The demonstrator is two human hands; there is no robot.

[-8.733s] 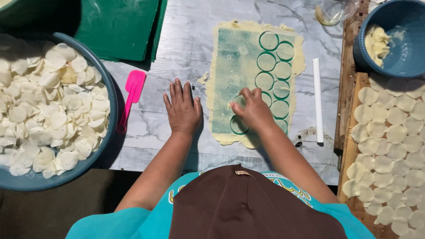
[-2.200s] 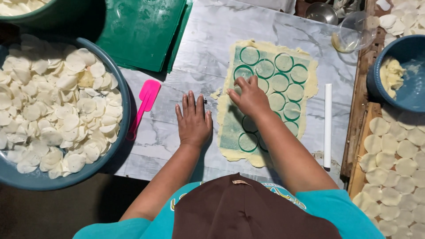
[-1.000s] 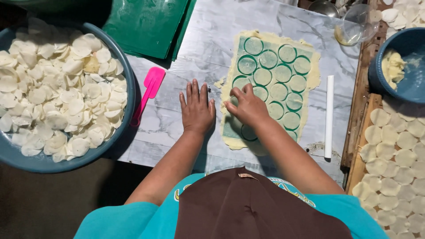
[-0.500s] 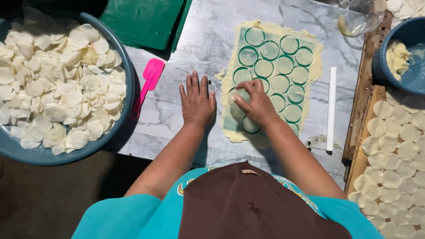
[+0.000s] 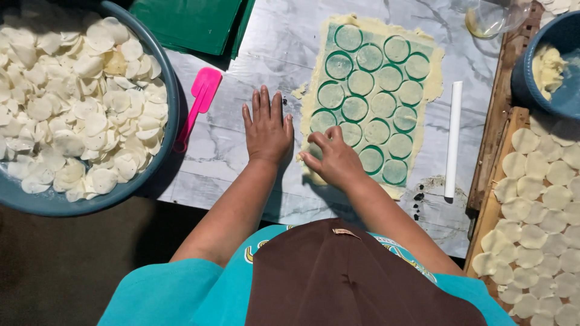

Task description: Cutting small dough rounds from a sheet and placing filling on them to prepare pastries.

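Two hands work: my left hand (image 5: pixel 266 128) lies flat, fingers spread, steadying me on the counter (image 5: pixel 229 145); my right hand's (image 5: pixel 335 160) grip pinches together at the dough sheet's (image 5: pixel 377 96) near corner.

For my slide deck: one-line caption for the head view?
Left hand flat on marble table; right hand at dough sheet scored into rounds.

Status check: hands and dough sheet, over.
Left hand flat on marble table, empty. Right hand fingers curled at dough sheet near corner. White rod beside the sheet, apart.
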